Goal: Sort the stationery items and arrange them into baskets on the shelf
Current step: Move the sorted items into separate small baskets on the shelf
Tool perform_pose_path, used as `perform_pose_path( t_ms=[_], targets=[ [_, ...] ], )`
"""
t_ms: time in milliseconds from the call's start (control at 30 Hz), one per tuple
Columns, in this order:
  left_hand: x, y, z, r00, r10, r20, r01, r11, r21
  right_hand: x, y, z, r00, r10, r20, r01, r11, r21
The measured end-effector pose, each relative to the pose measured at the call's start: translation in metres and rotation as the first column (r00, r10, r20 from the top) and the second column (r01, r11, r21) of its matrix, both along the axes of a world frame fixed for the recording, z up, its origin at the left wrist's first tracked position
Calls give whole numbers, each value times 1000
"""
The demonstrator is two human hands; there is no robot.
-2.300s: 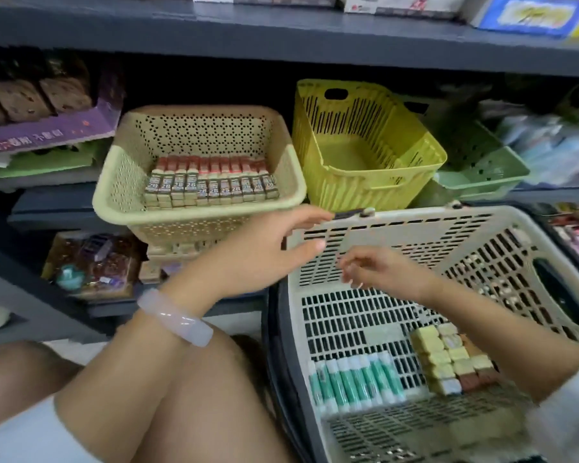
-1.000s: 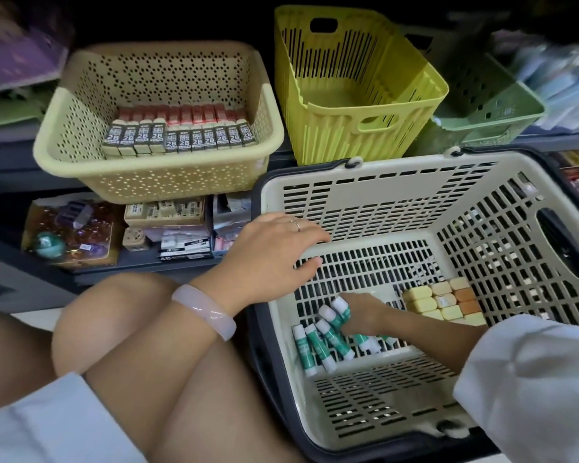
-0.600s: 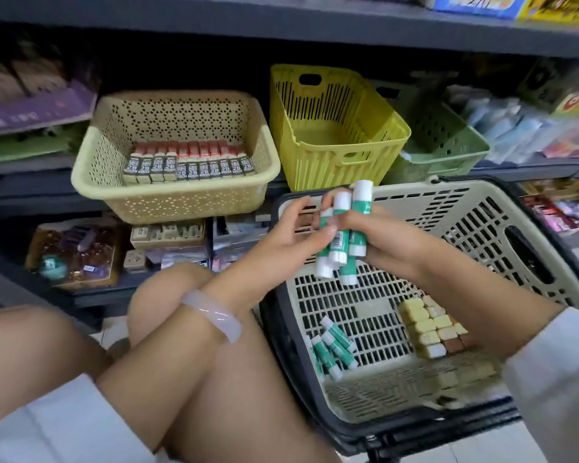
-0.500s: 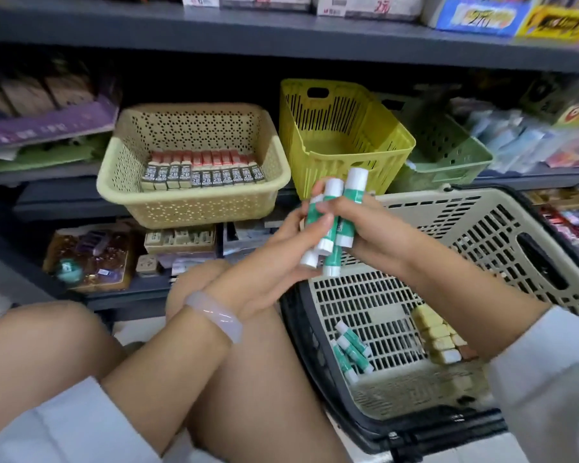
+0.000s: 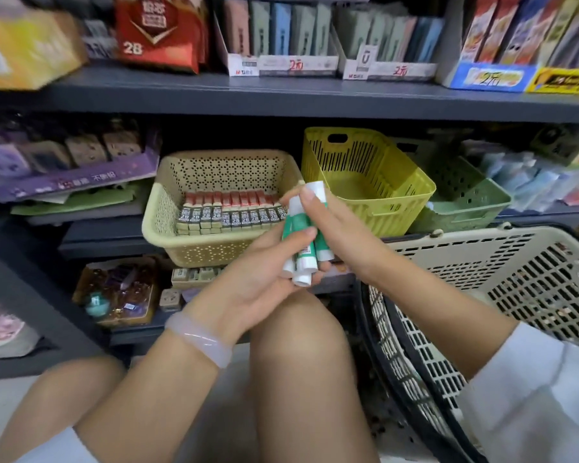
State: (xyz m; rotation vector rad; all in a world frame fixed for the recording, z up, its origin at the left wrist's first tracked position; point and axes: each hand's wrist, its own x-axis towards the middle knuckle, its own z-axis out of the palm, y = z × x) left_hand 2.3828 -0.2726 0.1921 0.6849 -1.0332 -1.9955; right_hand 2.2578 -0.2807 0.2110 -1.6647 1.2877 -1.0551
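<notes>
On the far left, a purple box of small things sits on the shelf, and under it a brown box lies on a lower shelf. Next comes the pale yellow basket with little holes, on the middle shelf. A tidy row of 2B lead boxes lies inside it. In front of this basket, near the middle, the two hands meet around a bunch of glue sticks. The sticks are green with white caps and white ends, and they stand nearly upright, tilted a bit. The left hand is under the bunch, palm up, with its thumb and fingers curled round the low ends of the sticks. A pale bangle sits on that wrist. The right hand comes in from the right and grips the sticks from the side, with one finger pressed near the white caps. Just right of the hands, the bright yellow basket stands on the shelf, tipped toward the front. Beside it on the right is a green basket. Lower down on the right, near the knees, stands the big cream shopping basket with a black rim. A white sleeve shows at the near right.
</notes>
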Motion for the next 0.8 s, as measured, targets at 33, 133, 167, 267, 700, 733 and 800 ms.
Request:
perform_pose_path(
  t_ms=[33,133,167,267,700,733,800],
  targets=[
    [0,-5,0,1000,16,3,-16,1000,-11,2,-5,1,1000,7,21,-7,1000,1],
    [-6,-23,3,993,114,25,-113,994,-3,10,-25,5,980,41,194,-54,997,62],
    [-9,-30,4,988,154,30,-154,988,1,12,-32,7,969,32,245,-51,996,69],
    [-11,-44,5,974,222,51,-219,975,-45,8,-53,10,986,-43,160,55,996,-71],
    [-26,-61,17,901,422,102,-409,904,-123,-104,-51,-20,448,-191,-873,-198,931,-305],
    [-33,-60,18,892,440,106,-428,896,-118,-103,-50,-21,463,-175,-869,-234,921,-310],
    [-45,-56,20,878,465,117,-453,884,-117,-100,-45,-24,499,-148,-854,-296,897,-329]
  ],
)
